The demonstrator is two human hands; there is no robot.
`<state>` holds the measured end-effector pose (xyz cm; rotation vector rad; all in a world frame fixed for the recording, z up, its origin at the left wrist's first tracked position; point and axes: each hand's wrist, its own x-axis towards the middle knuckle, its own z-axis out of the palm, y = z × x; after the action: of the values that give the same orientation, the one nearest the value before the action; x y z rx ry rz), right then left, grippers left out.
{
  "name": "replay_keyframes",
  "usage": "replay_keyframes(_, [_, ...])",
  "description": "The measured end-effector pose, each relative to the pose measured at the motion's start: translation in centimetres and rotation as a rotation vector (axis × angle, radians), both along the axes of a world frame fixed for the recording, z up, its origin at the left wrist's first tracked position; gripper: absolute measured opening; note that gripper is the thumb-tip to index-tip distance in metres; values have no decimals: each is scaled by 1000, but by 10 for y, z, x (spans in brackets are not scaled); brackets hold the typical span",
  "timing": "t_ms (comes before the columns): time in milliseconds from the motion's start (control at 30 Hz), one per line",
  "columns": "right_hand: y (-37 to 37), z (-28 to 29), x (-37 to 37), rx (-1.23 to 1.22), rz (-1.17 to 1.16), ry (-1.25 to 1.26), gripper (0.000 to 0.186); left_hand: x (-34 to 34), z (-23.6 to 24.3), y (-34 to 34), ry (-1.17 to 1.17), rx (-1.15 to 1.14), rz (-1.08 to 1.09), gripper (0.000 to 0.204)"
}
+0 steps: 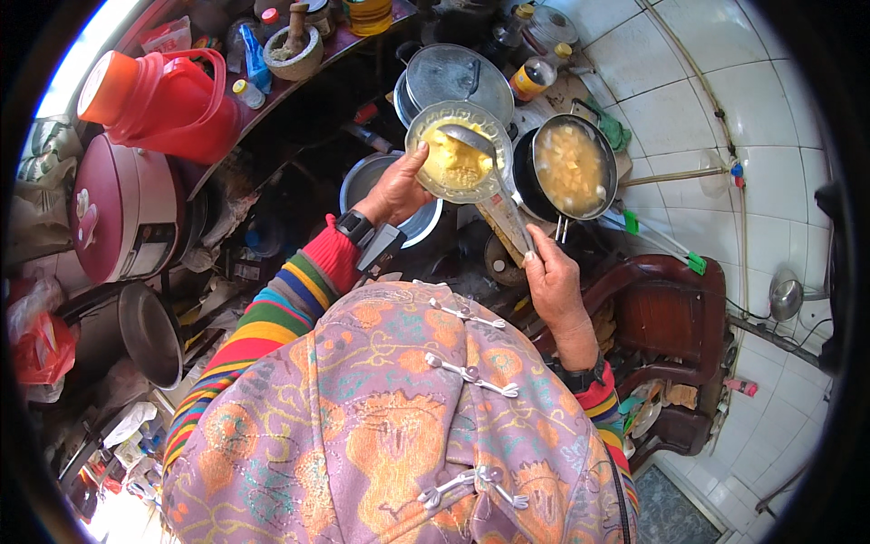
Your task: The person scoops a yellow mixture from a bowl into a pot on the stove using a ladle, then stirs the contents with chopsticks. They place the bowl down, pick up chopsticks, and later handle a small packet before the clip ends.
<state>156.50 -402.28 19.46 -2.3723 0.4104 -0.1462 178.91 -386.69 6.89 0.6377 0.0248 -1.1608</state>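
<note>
My left hand is closed on the near-left rim of a clear glass bowl, its thumb over the edge. Inside the bowl lies a soft yellow mixture, which looks like egg. The fingers of my right hand are wrapped round the handle of a metal ladle. The ladle's head dips into the yellow mixture. Just right of the bowl, a dark pan holds cloudy broth with pale cubes. Below the glass bowl is a metal basin, partly covered by my left hand.
A lidded pot stands beyond the bowl, with bottles beside it. At left are a red thermos jug, a pink cooker and a stone mortar. A wooden chair stands at lower right, near the tiled wall.
</note>
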Motion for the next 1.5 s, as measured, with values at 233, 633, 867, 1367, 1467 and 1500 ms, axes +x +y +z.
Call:
replay_keyframes(233, [-8, -10, 15, -190, 47, -40, 38, 1, 7, 6, -23, -45, 69, 56])
replay_keyframes(633, [12, -17, 10, 1027, -277, 261, 37, 0, 2, 3, -38, 40, 65, 58])
replay_keyframes(867, [6, -4, 8, 794, -234, 137, 38, 0, 3, 8, -45, -52, 76, 56])
replay_keyframes(1367, [7, -34, 23, 335, -41, 176, 39, -3, 3, 15, -99, 4, 42, 62])
replay_keyframes(1467, [8, -31, 22, 807, -149, 244, 39, -6, 2, 16, -107, 11, 52, 61])
replay_keyframes(1500, [8, -29, 22, 957, -203, 262, 39, -6, 2, 17, -98, 22, 51, 61])
